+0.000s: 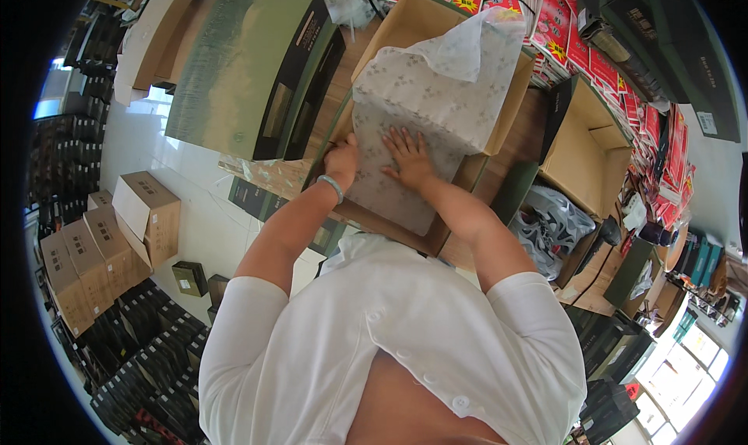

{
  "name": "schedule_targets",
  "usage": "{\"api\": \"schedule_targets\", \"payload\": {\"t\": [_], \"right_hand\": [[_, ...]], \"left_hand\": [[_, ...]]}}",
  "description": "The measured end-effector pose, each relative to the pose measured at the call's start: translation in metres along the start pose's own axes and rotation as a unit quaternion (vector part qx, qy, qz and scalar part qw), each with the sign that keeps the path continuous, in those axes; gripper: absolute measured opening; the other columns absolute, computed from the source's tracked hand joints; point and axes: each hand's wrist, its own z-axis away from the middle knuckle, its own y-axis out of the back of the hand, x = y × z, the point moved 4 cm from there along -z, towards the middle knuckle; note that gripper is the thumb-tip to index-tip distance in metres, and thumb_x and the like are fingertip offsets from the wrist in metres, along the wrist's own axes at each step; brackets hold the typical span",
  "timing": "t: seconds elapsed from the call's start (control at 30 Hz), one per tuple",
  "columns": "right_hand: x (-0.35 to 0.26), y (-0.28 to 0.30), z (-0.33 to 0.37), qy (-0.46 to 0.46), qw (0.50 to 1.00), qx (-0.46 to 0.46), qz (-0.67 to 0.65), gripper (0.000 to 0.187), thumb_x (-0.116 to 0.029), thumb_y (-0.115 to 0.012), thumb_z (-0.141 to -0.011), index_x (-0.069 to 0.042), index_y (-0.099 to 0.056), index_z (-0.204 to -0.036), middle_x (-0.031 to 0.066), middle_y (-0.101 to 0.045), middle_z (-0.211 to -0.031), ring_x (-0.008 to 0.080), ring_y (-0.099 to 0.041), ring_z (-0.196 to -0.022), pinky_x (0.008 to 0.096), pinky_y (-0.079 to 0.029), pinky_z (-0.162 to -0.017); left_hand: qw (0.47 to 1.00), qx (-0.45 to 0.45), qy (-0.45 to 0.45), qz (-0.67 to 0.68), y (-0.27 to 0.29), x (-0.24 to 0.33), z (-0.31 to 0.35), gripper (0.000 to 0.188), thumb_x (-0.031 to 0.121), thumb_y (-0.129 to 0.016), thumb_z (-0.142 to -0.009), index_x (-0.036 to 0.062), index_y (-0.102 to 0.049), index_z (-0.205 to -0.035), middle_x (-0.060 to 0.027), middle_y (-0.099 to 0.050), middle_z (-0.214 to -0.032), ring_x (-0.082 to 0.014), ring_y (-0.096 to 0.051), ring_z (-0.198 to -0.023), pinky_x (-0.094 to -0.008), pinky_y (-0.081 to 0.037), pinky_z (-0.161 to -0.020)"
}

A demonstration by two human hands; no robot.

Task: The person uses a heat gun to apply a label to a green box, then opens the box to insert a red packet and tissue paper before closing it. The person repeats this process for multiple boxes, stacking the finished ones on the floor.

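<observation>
An open cardboard box [502,121] with a tan inside lies on the wooden table before me. White patterned tissue paper [436,94] covers its inside and is folded up toward the far side, hiding whatever lies beneath. My right hand [409,158] rests flat on the paper, fingers spread, holding nothing. At the box's left rim is my left hand [341,160], with a bracelet on its wrist. Its fingers are curled in against the edge of the paper and the box wall; what they grip, if anything, is hidden.
Green and black shoebox-like boxes [241,71] stand to the left. On the right are an open tan-lined box [588,141] and a box holding grey plastic bags [553,223]. Red printed bags [549,32] lie behind. Brown cartons [144,215] sit on the floor at left.
</observation>
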Motion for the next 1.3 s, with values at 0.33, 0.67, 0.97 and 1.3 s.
{"api": "schedule_targets", "payload": {"t": [0.33, 0.67, 0.97, 1.3], "right_hand": [[-0.011, 0.003, 0.021, -0.052, 0.995, -0.08, -0.019, 0.098, -0.07, -0.052, -0.086, -0.025, -0.005, -0.159, 0.0062, 0.007, -0.166, 0.0312, 0.009, -0.152, 0.0655, 0.003, -0.116], [-0.001, 0.007, 0.053, -0.191, 0.958, -0.21, -0.051, 0.127, -0.074, -0.071, -0.067, -0.031, 0.006, -0.158, 0.0072, 0.02, -0.164, 0.041, 0.018, -0.149, 0.0735, -0.001, -0.111], [0.004, 0.005, 0.059, -0.211, 0.972, -0.071, -0.07, 0.11, -0.059, -0.067, -0.081, -0.011, -0.005, -0.158, 0.0177, -0.002, -0.163, 0.0428, -0.003, -0.149, 0.0653, -0.011, -0.115], [0.028, 0.029, 0.052, -0.268, 0.928, 0.065, -0.251, 0.059, -0.03, -0.057, -0.096, 0.006, -0.04, -0.14, 0.0259, -0.038, -0.147, 0.0427, -0.04, -0.133, 0.0451, -0.039, -0.108]], "left_hand": [[0.976, 0.066, -0.205, 0.001, 0.046, 0.015, 0.022, 0.089, 0.026, -0.068, -0.086, 0.0178, -0.013, -0.156, -0.0163, -0.016, -0.159, -0.0346, -0.031, -0.14, -0.0518, -0.031, -0.112], [0.961, -0.19, -0.2, 0.04, 0.013, 0.015, 0.033, 0.135, 0.049, -0.087, -0.06, 0.0242, 0.0, -0.159, -0.0181, 0.003, -0.164, -0.0374, -0.005, -0.151, -0.0543, -0.016, -0.118], [0.97, -0.129, -0.183, 0.092, 0.028, 0.018, 0.003, 0.09, 0.057, -0.066, -0.083, 0.0133, -0.027, -0.152, -0.0229, -0.039, -0.143, -0.0388, -0.046, -0.126, -0.0495, -0.044, -0.095], [0.955, -0.136, -0.103, 0.241, 0.036, 0.021, -0.045, 0.071, 0.039, -0.056, -0.097, 0.0116, -0.024, -0.154, -0.0253, -0.054, -0.128, -0.0423, -0.056, -0.112, -0.0478, -0.048, -0.095]]}}
